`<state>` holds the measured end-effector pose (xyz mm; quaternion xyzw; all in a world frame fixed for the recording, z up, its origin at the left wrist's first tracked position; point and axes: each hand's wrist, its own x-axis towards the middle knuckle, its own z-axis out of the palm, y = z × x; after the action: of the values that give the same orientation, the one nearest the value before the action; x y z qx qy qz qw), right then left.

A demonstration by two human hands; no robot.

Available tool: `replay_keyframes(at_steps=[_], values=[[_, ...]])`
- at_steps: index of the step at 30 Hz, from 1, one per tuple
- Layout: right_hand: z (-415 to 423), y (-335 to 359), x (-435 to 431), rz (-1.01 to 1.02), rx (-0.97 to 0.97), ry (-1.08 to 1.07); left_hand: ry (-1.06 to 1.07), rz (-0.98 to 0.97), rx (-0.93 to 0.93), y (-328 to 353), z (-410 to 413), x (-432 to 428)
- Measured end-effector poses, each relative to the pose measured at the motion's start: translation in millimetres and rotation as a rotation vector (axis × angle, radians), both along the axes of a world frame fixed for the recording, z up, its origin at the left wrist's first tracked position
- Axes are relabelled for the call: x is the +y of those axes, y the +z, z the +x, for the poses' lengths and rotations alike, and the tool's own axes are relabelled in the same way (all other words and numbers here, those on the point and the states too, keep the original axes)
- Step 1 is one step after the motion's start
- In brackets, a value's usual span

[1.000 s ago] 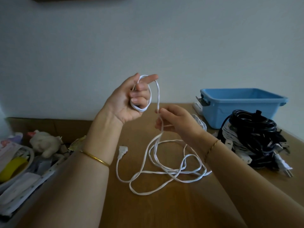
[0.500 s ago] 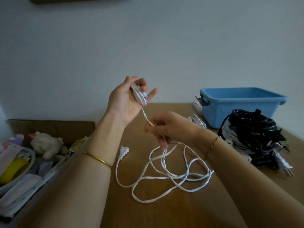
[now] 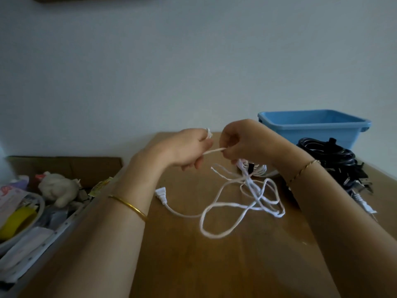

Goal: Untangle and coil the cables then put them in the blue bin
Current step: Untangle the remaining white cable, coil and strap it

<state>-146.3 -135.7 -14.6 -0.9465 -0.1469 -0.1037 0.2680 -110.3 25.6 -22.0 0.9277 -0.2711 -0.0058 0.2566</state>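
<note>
A pale wall (image 3: 193, 72) fills the upper half of my view, and below it the wooden counter (image 3: 193, 265) stretches out under my forearms. To my left, off the counter's edge, sits a cardboard box (image 3: 64, 166) full of odds and ends. At the far right of the counter stands the blue bin (image 3: 311, 125), upright, and I cannot see anything inside it from here. Just in front of it lies a bundle of black cables (image 3: 328, 153), touching or nearly touching its front wall.

The white cable (image 3: 250, 186) lies in loose, crossing loops on the counter between my arms, near the black bundle and well short of the bin. One strand rises from the heap to my hands, which I hold close together above the counter. My left hand (image 3: 189, 147) has its fingers curled, with a bit of white cable showing by the fingers at the top. My right hand (image 3: 247, 143) pinches the same cable, so a short taut stretch runs between the two.

A cream stuffed toy (image 3: 57, 189) rests in the box. The cable's white plug (image 3: 160, 193) lies flat on the counter beside my left forearm. I wear a gold bangle (image 3: 129, 206) on the left wrist and a thin chain bracelet (image 3: 303, 171) on the right.
</note>
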Motion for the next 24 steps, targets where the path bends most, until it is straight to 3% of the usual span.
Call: replay_keyframes(at_steps=[3, 6, 14, 20, 24], values=[[3, 1, -6, -0.082, -0.182, -0.066, -0.066, 0.051, 0.159, 12, -14, 2], [8, -5, -6, -0.033, -0.268, -0.021, -0.055, 0.076, 0.12, 14, -15, 4], [10, -28, 1, 0.33, 0.144, 0.185, 0.08, -0.551, 0.133, 21, -7, 27], [25, -54, 24, 0.204, 0.198, 0.211, 0.099, -1.063, 0.034, 37, -9, 19], [49, -76, 35, 0.098, 0.214, 0.053, 0.098, -1.223, -0.124, 83, -8, 14]])
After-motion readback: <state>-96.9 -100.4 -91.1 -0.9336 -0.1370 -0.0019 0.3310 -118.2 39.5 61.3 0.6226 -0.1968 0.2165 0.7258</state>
